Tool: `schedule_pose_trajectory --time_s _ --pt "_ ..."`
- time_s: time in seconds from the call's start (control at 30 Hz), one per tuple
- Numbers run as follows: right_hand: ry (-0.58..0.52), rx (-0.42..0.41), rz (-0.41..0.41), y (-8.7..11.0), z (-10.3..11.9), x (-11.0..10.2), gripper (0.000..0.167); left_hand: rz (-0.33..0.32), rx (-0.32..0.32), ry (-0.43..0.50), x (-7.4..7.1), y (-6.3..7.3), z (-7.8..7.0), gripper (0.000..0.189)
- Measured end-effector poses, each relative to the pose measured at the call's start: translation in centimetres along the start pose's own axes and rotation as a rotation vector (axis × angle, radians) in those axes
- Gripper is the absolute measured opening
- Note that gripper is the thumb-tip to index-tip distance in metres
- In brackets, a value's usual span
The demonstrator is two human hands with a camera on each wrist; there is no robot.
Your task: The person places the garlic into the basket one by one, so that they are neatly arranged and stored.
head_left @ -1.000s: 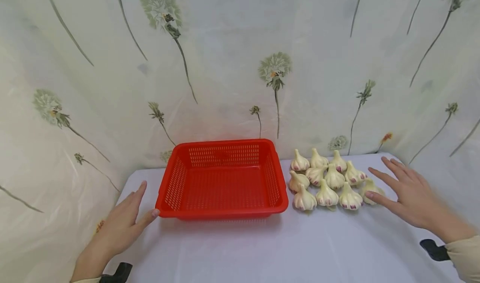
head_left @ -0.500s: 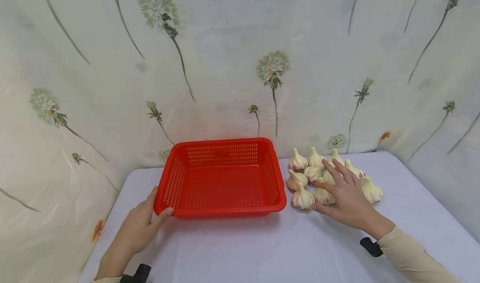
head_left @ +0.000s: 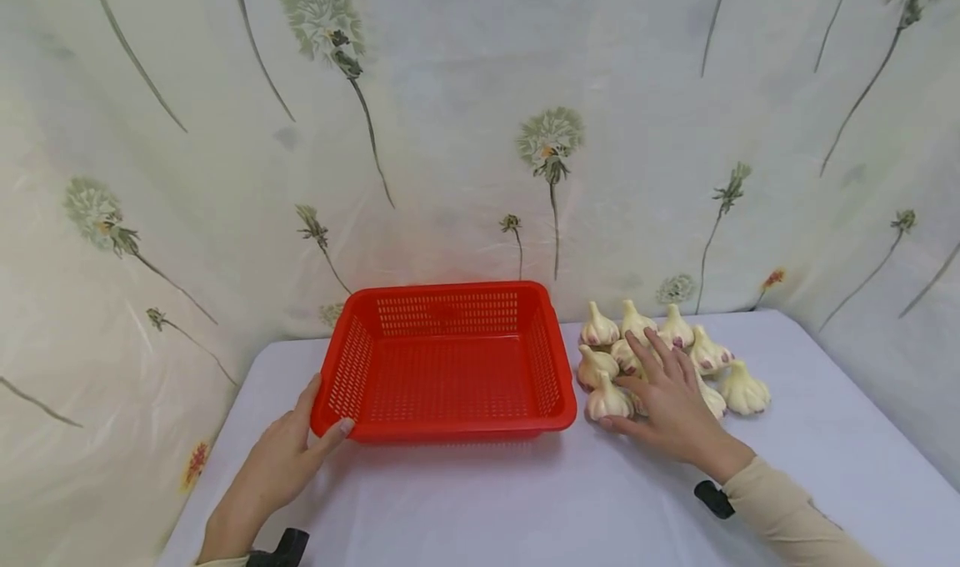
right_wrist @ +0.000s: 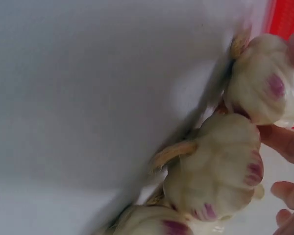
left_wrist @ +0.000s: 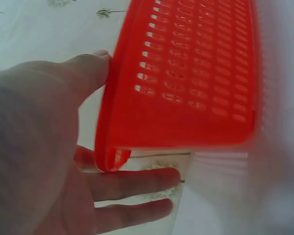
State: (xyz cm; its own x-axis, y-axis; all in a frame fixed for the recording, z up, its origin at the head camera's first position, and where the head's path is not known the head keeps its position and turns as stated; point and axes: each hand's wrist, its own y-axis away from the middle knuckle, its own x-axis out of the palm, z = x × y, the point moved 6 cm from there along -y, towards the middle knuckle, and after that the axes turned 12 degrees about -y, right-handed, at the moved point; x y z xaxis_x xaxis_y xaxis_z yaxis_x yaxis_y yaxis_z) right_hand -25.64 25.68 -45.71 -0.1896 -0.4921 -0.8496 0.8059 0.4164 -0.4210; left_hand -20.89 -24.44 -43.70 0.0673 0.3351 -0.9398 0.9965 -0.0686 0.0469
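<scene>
- Step in hand, as judged: selecting a bulb. The person's right grip (head_left: 678, 417), a bare hand, lies over the near part of a group of whitish, purple-streaked garlic bulbs with pointed necks (head_left: 600, 329).
- Right grip: fingers spread, thumb reaching low beside the leftmost bulb of the near row. Wrist view has a finger and the thumb up against bulbs; firmness of contact cannot be told.
- Left grip (head_left: 273, 459), also bare: spread across the near left corner of a red, rectangular, perforated plastic basket (head_left: 450, 429), thumb on the front rim, fingers along the left side. Two fingers extend straight in the wrist view. Probably steadying.
- Bulbs seen all sit on the white-covered desk (head_left: 465, 500), just right of the basket, most of them touching neighbours.
- Next move, as judged, calls for drawing thumb and fingers round one bulb without nudging those packed against it, with the basket held still.
- Count, bulbs: ten made out, several partly covered by the right grip; more may be hidden, so the total stays uncertain.
- Count, rest: one basket, two grips, two black wrist pieces (head_left: 714, 499), one pale curtain printed with dandelions (head_left: 450, 175) behind.
</scene>
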Motion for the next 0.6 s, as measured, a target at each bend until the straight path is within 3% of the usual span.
schedule_pose_trajectory --time_s 0.17,0.6 --pt "0.03 0.0 -0.003 -0.1 0.3 0.5 0.052 0.033 -0.02 0.036 0.1 -0.1 -0.1 0.109" --pt "0.052 -0.011 0.01 -0.2 1.4 -0.4 0.057 0.003 -0.031 0.03 -0.1 0.0 -0.1 0.108"
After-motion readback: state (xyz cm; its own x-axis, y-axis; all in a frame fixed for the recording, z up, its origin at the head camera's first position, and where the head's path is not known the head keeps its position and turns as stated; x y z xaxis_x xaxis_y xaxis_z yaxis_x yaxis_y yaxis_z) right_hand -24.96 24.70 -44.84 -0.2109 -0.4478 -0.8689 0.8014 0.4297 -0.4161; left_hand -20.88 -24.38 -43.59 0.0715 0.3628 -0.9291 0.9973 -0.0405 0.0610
